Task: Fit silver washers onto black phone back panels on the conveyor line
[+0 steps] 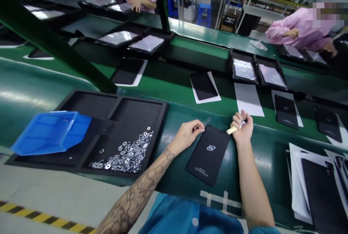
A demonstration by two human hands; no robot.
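The left hand (189,132) is near the middle of the frame, with its thumb and forefinger brought together at the upper left corner of a flat black rectangular panel with a pale printed logo (208,159). I cannot tell whether something small is between these fingertips. The panel lies flat, slightly turned, on the dark green smooth worktop (172,177), in the lower middle of the frame. The right hand (243,130), to the right of the panel's upper end, is closed around a short pale yellow stick with a dark end (231,130), whose pale end points toward the panel.

In the left part of the frame there is a black tray with compartments (162,119). Many small shiny metal rings (133,157) are heaped in its lower right compartment, and a translucent blue plastic bin (54,132) rests tilted over its left side. At the lower right edge, black panels with white sheets (322,187) are piled together. Beyond the worktop, a green belt (174,85) carries similar panels on white sheets. At the upper right, a person in a pink garment (304,27) is beside another tray.
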